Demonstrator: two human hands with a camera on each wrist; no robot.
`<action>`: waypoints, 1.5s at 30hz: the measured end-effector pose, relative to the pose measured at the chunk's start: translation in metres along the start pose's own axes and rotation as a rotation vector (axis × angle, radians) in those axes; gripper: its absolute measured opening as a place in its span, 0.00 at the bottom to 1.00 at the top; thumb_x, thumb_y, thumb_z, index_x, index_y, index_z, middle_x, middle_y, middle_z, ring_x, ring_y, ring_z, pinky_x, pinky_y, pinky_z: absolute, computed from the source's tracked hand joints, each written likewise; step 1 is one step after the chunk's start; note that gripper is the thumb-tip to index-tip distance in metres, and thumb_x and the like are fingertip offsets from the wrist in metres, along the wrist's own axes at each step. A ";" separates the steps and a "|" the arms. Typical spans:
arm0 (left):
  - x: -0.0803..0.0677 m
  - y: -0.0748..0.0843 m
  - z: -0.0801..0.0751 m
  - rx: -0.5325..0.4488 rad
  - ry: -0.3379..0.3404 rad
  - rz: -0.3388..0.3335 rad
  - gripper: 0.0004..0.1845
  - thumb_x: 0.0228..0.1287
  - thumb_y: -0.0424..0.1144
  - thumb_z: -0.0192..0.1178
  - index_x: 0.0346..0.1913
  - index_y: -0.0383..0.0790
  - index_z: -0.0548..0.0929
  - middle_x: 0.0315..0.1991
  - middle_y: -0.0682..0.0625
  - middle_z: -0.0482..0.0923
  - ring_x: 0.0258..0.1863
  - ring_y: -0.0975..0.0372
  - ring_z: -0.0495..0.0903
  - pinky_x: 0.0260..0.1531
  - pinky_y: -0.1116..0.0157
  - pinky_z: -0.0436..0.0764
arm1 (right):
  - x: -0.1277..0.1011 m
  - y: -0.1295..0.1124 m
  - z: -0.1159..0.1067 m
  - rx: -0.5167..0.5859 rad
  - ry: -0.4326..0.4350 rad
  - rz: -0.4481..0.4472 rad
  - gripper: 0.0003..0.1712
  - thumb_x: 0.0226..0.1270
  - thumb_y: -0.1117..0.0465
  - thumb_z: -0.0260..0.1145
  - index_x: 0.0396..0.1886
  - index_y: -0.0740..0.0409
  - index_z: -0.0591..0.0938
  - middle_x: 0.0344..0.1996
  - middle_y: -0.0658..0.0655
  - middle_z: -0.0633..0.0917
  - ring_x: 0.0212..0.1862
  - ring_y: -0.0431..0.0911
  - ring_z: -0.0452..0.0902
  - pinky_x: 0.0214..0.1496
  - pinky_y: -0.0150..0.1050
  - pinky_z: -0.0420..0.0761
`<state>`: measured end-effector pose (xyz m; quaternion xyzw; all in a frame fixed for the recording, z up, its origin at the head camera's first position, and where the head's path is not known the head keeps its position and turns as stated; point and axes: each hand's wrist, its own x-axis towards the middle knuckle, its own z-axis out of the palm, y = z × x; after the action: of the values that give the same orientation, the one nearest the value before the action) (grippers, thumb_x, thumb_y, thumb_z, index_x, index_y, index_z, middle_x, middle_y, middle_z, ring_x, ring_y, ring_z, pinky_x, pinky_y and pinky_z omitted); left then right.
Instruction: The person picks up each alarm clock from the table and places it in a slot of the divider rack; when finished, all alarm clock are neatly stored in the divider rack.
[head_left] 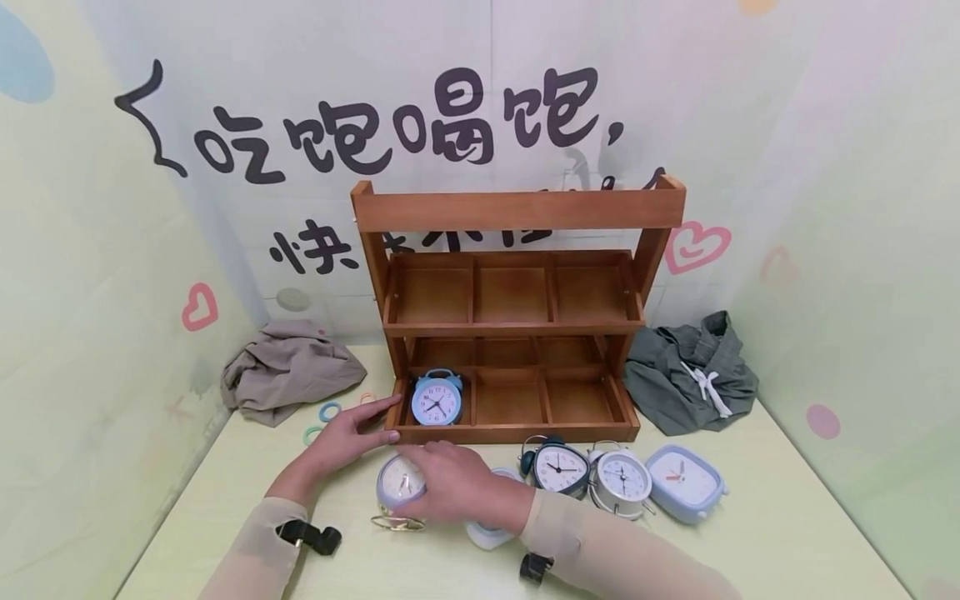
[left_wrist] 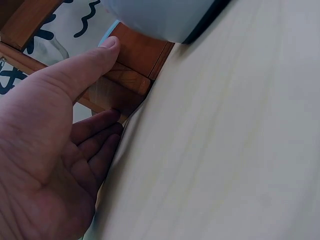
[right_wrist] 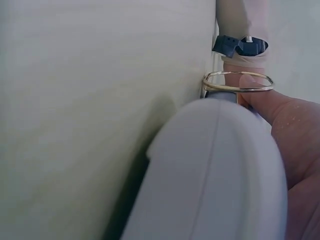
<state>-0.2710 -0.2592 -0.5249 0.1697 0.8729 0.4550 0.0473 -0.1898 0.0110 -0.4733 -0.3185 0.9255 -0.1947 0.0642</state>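
A wooden rack (head_left: 517, 325) with two rows of compartments stands at the back of the table. A blue twin-bell alarm clock (head_left: 437, 398) sits upright in its lower-left compartment. My left hand (head_left: 375, 419) rests with straight fingers against the rack's front left corner (left_wrist: 132, 80); the thumb (left_wrist: 85, 62) lies on the wood. Just in front of the rack my right hand (head_left: 423, 487) grips a pale round clock (head_left: 400, 481) with a gold wire handle (head_left: 397, 522). In the right wrist view the clock body (right_wrist: 215, 170) fills the frame, my thumb (right_wrist: 265, 100) beside the handle (right_wrist: 239, 82).
Three more clocks line the table right of my hand: dark triangular (head_left: 558, 467), silver twin-bell (head_left: 621, 482), light blue square (head_left: 684, 482). A white object (head_left: 487, 535) lies under my right wrist. Beige cloth (head_left: 288, 367), hair ties (head_left: 328, 411) and grey-green cloth (head_left: 693, 375) flank the rack.
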 end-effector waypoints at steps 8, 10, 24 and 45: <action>-0.001 0.000 0.000 0.001 0.002 -0.003 0.38 0.71 0.58 0.77 0.81 0.61 0.78 0.85 0.42 0.65 0.89 0.39 0.48 0.84 0.35 0.54 | -0.001 0.005 0.002 -0.060 0.014 -0.055 0.55 0.60 0.24 0.81 0.82 0.42 0.77 0.59 0.51 0.89 0.55 0.40 0.84 0.49 0.39 0.85; -0.002 0.000 0.000 0.007 0.006 -0.003 0.38 0.70 0.58 0.78 0.81 0.61 0.79 0.85 0.42 0.66 0.88 0.39 0.49 0.84 0.35 0.55 | -0.001 0.006 0.002 -0.071 0.027 -0.075 0.54 0.59 0.25 0.81 0.81 0.41 0.79 0.59 0.50 0.90 0.54 0.40 0.84 0.48 0.38 0.85; -0.002 0.001 -0.001 0.028 0.013 -0.014 0.38 0.70 0.58 0.78 0.81 0.62 0.79 0.83 0.46 0.71 0.86 0.41 0.59 0.82 0.35 0.60 | -0.012 0.007 -0.011 -0.270 0.152 -0.222 0.52 0.61 0.20 0.76 0.78 0.41 0.80 0.57 0.46 0.88 0.58 0.41 0.83 0.52 0.35 0.86; -0.002 0.005 0.000 -0.011 0.008 -0.022 0.38 0.70 0.55 0.79 0.81 0.59 0.79 0.83 0.45 0.71 0.86 0.43 0.58 0.83 0.40 0.62 | -0.018 0.054 -0.099 -0.288 0.311 -0.097 0.55 0.60 0.27 0.82 0.80 0.48 0.79 0.63 0.55 0.87 0.57 0.49 0.83 0.50 0.42 0.90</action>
<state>-0.2683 -0.2574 -0.5211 0.1581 0.8723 0.4600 0.0498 -0.2300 0.0929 -0.4041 -0.3348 0.9260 -0.1104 -0.1351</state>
